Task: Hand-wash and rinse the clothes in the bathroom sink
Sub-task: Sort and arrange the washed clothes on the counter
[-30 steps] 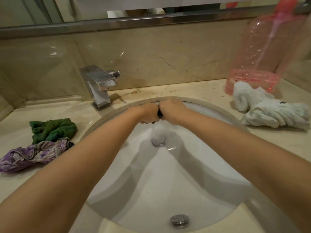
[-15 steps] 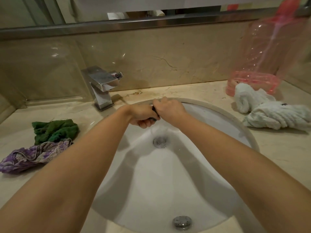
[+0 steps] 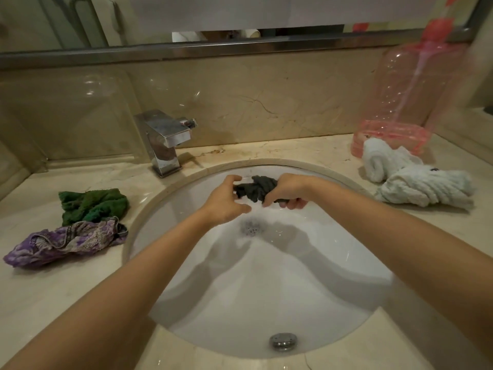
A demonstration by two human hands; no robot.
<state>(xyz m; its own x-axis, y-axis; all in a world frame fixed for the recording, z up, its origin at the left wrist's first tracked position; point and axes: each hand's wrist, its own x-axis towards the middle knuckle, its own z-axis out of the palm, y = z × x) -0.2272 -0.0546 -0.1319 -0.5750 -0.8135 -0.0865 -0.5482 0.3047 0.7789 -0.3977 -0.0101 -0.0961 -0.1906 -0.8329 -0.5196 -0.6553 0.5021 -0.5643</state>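
Overflow fitting (image 3: 282,341) at near rim of white sink (image 3: 266,303). Suds over the drain (image 3: 252,227) mid-basin. Both hands above the drain toward the far side. Right hand (image 3: 286,190) has fingers curled tight round one end of a twisted dark grey cloth (image 3: 256,189), held clear of the basin. Left hand (image 3: 226,201) fingers spread and loosely bent at the cloth's other end, tips at it, not gripping. Worktop (image 3: 40,289): purple patterned garment (image 3: 64,243) left, green cloth (image 3: 92,205) just behind it, touching. Right side: wrung white cloths (image 3: 416,180), pink clear bottle (image 3: 405,102) behind. Chrome tap (image 3: 165,140) far left of sink, no water running
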